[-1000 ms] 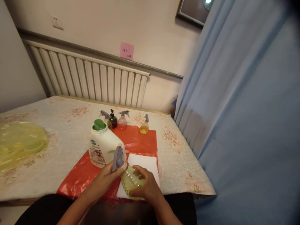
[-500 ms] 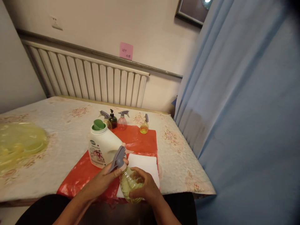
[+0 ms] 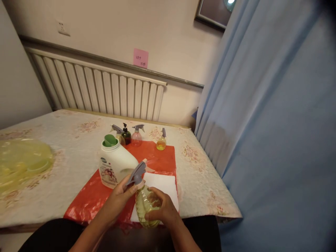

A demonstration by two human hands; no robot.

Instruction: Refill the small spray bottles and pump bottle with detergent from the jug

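The yellow-green spray bottle [image 3: 146, 205] was held tilted above the white cloth [image 3: 164, 183], at the near edge of the counter [image 3: 65, 147]. With the grey trigger head [image 3: 137, 174] apparently loose on its neck, a further tilt could have spilled liquid onto the cloth and the red sheet [image 3: 89, 199]. The right hand [image 3: 164, 210] wrapped the bottle's body, fingers curled closed; the left hand [image 3: 121, 191] pinched the head's collar with narrow fingers. The white jug [image 3: 114, 164] stood just beside.
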